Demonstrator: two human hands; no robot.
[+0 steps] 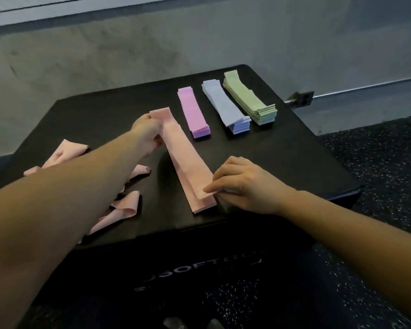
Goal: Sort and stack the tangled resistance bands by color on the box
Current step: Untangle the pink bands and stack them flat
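While both hands [147,132] [242,184] pinch pink band [185,160], box [282,148] reads "SOFT"

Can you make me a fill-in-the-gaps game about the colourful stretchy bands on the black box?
1. The flat pink band is held at both ends by two ____.
2. The tall stack farthest right is coloured ____.
3. The blue stack sits between the green stack and the ____ stack.
4. The loose tangled bands on the black box are all ____.

Missing words: hands; green; purple; pink
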